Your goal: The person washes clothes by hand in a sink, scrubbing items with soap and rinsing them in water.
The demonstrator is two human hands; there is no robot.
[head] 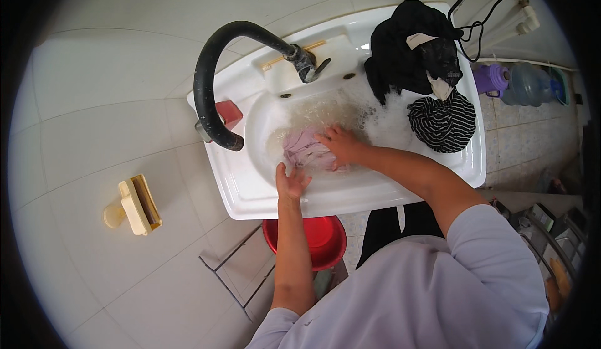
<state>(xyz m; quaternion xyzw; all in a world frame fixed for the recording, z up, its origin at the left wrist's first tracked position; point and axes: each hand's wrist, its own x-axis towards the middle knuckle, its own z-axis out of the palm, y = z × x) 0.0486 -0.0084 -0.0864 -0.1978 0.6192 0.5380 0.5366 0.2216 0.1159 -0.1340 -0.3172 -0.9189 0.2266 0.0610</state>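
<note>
A wet, pale pink cloth (305,148) lies bunched in the cloudy, soapy water of a white washbasin (251,189). My right hand (345,146) rests on the cloth's right side with its fingers spread; whether it grips any fabric I cannot tell. At the basin's front edge, my left hand (292,182) is turned palm up with its fingers apart and nothing in it, just below the cloth. Suds (394,119) cover the water and the ledge to the right. A black flexible faucet (204,76) arches over the basin's left side, its lever at the back.
Black garments (394,39) and a black-and-white striped cloth (443,121) lie on the right ledge. A toothbrush (293,55) lies behind the faucet, and a pink soap box (229,114) sits at left. Below stands a red plastic basin (324,236). A purple jug (490,79) is on the floor.
</note>
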